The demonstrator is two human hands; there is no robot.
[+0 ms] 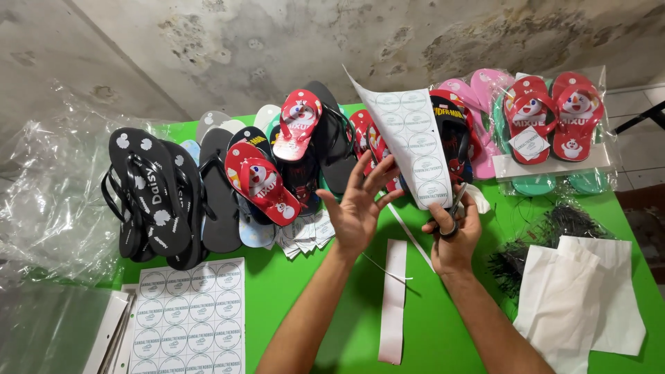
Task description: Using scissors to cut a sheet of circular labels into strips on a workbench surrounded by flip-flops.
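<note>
1. The sticker sheet (pixel 413 149), white paper printed with round labels, stands up at about 12 o'clock from the two hands, over the middle of the green worktop (pixel 332 305) and in front of the row of flip-flops.
2. The right hand (pixel 454 232) is curled through the handles of a pair of scissors (pixel 454 211), whose blades point up into the lower edge of the sheet. Whether the blades are parted or closed cannot be told, since the paper hides them.
3. The left hand (pixel 360 208) is spread wide, fingers fanned, palm toward the camera, at 9 o'clock from the sheet. It looks to touch the paper only at its fingertips, if at all, and grips nothing.
4. The sheet is judged very light and limp: it bends in a curve and its top corner stands free. It would crease or tear easily, and the glossy backing is likely slippery.
5. A sound hold would be a flat pinch on the blank margin near the cut line, clear of the round labels.
6. A cut white strip (pixel 393 301) lies on the worktop at 6 o'clock from the hands; a full label sheet (pixel 190 318) lies at 8 o'clock.
</note>
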